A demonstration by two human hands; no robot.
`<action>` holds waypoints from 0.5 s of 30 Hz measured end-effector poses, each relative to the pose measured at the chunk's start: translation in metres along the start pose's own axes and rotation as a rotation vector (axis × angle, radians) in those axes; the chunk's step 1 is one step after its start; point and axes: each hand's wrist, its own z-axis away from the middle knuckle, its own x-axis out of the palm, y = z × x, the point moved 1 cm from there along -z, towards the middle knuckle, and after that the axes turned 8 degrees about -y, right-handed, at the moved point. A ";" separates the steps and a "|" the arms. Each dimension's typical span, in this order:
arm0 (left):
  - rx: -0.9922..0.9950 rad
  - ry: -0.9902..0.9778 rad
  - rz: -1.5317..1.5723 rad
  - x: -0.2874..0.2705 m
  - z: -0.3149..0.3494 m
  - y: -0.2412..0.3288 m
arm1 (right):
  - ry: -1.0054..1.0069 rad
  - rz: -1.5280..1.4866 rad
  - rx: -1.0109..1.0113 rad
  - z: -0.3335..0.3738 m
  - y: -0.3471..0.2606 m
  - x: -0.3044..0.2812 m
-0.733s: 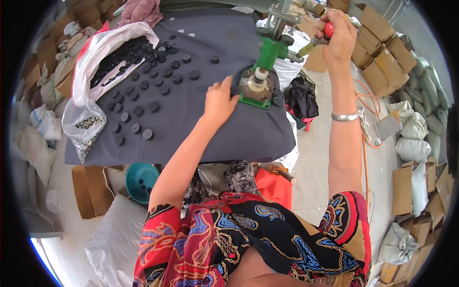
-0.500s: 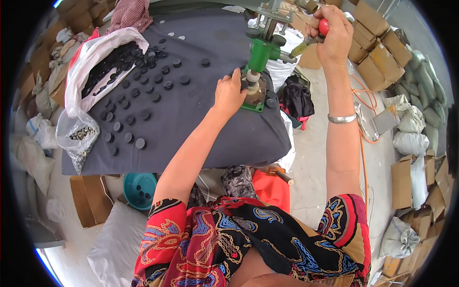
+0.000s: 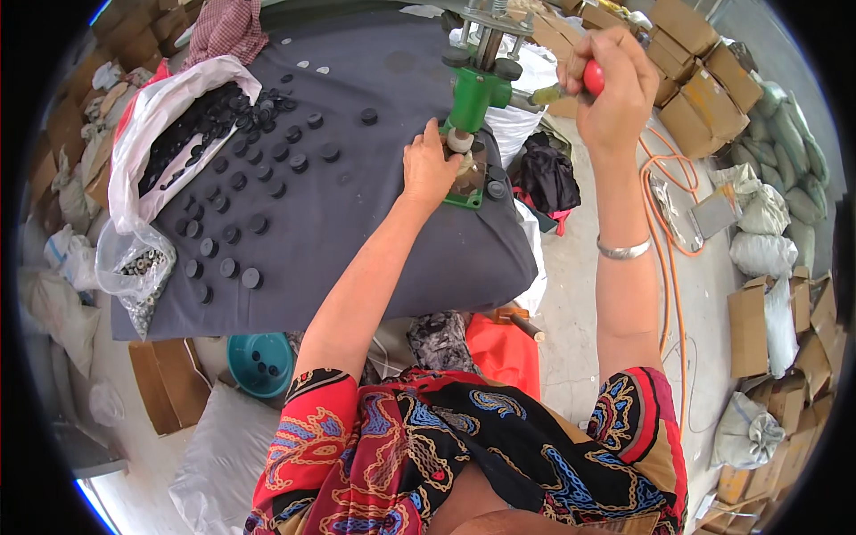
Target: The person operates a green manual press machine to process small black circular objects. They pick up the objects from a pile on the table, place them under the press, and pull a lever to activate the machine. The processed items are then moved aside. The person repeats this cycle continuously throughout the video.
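Note:
A green hand press (image 3: pixel 473 100) with a metal plunger stands at the table's right end. My right hand (image 3: pixel 620 89) is closed round its lever, the red ball knob (image 3: pixel 594 78) showing between the fingers. Against the left of the press base (image 3: pixel 465 198) lies my left hand (image 3: pixel 430 168), its index finger stretched up and its thumb apart, at the spot under the plunger. Nothing shows between those fingers; what the thumb touches is hidden. Two round black caps (image 3: pixel 496 189) sit by the base's right edge. Many more black caps (image 3: pixel 259 223) lie scattered to the left.
A white bag (image 3: pixel 125 192) spills black caps on the dark tablecloth (image 3: pixel 374 267). Beside it, a clear bag (image 3: pixel 134 267) holds small metal parts. A teal basin (image 3: pixel 259 364) stands below the table. Orange hose (image 3: pixel 664 259) and cardboard boxes (image 3: pixel 704 98) are on the right.
My right hand has come lower and nearer with the lever. A black piece by my left fingertips no longer shows. My left thumb now reaches under the plunger. The view has shifted slightly.

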 end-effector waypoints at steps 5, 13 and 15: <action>-0.017 0.025 0.016 -0.003 0.008 0.004 | -0.115 0.149 -0.265 0.092 0.024 0.010; 0.000 0.074 -0.052 -0.023 0.031 -0.008 | -0.251 0.427 -0.405 0.139 0.044 0.017; -0.009 0.050 -0.045 -0.031 0.033 -0.006 | -0.282 0.464 -0.393 0.135 0.041 0.010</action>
